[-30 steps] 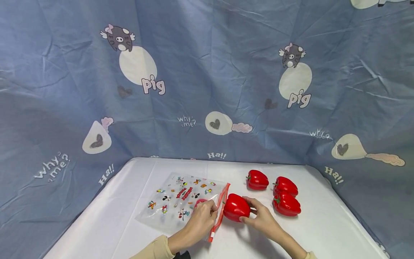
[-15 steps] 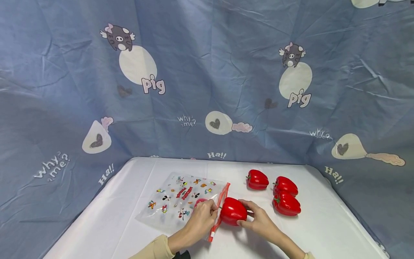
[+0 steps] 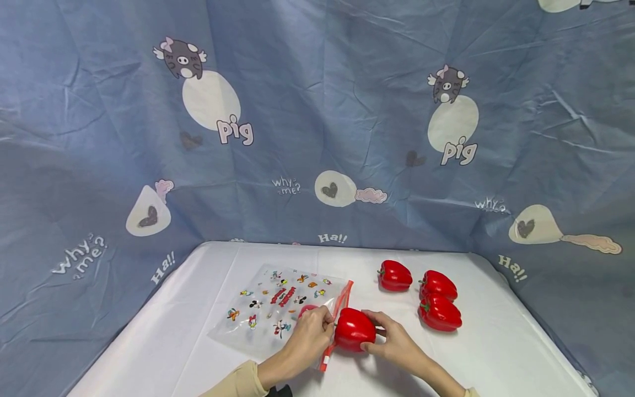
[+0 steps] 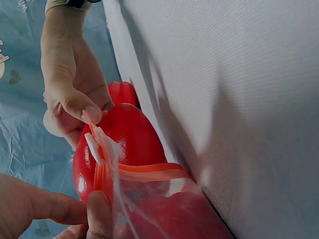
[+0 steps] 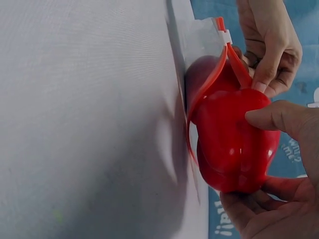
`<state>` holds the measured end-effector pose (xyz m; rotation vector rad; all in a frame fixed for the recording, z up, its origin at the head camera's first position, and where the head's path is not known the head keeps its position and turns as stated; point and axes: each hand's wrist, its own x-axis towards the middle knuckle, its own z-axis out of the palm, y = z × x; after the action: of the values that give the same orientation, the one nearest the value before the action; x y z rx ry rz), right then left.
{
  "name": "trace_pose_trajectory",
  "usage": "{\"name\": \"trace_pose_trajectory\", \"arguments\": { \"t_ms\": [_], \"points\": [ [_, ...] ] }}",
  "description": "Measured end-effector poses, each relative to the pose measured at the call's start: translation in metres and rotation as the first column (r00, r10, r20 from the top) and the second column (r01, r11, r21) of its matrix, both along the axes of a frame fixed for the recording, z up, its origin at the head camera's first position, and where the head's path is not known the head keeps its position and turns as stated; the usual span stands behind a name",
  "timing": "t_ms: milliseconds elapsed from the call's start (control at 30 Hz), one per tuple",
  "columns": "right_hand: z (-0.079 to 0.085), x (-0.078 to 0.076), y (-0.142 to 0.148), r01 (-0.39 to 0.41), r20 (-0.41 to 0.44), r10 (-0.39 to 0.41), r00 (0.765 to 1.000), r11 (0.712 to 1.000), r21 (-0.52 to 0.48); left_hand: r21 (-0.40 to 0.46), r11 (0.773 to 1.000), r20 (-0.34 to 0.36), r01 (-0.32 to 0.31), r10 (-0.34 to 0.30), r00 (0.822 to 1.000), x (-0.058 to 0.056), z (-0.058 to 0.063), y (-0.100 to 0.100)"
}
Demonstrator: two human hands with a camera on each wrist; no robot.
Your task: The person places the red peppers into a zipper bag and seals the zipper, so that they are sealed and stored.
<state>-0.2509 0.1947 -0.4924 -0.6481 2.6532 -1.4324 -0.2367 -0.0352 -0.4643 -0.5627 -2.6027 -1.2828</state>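
One blocky glossy-red pepper (image 3: pixel 354 331), likely slick, best held by sides, gripped in curled right hand (image 3: pixel 395 343); left hand (image 3: pixel 310 332) pinching clear-plastic bag (image 3: pixel 263 315).

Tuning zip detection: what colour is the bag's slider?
White: the slider, on the orange-red zip strip, shows best in the left wrist view.

There are 4 plainly visible red peppers (image 3: pixel 355 331) (image 3: pixel 395 275) (image 3: pixel 439 284) (image 3: pixel 441 314), 1 zip bag (image 3: pixel 263 317), 1 red object (image 4: pixel 174 216) inside it and 1 table (image 3: pixel 496 336)

white-covered table (image 3: pixel 491 342): clear cartoon-printed zip bag (image 3: pixel 268 314) on left, three red peppers (image 3: pixel 439 284) on right.
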Motion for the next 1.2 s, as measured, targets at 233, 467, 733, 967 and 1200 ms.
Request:
{"name": "trace_pose_trajectory", "arguments": {
  "t_ms": [233, 467, 733, 967, 1200],
  "points": [
    [-0.0036, -0.0004, 0.0003, -0.005, -0.014, 0.005, 1.000, 1.000, 0.005, 0.003, 1.000, 0.010, 0.000, 0.000, 1.000, 0.0004, 0.0014, 0.0002],
    [-0.0039, -0.0004, -0.0001, -0.008, -0.011, 0.008, 1.000, 1.000, 0.007, 0.022, 1.000, 0.027, 0.012, -0.012, 1.000, 0.0006, 0.0011, 0.0004],
    [-0.0042, -0.0012, -0.0010, -0.016, -0.008, 0.017, 1.000, 1.000, 0.019, -0.002, 1.000, 0.002, -0.002, 0.002, 1.000, 0.0001, 0.0004, 0.0005],
    [-0.0058, -0.0024, -0.0025, -0.037, -0.013, 0.037, 0.999, 0.999, 0.014, 0.027, 1.000, 0.028, 0.015, -0.016, 0.999, -0.0001, 0.0006, 0.0001],
    [-0.0064, -0.0038, -0.0044, -0.039, -0.015, 0.039, 0.999, 0.999, 0.021, 0.038, 0.999, 0.039, 0.025, -0.027, 0.999, -0.0006, 0.0000, 0.0002]
  ]
}}
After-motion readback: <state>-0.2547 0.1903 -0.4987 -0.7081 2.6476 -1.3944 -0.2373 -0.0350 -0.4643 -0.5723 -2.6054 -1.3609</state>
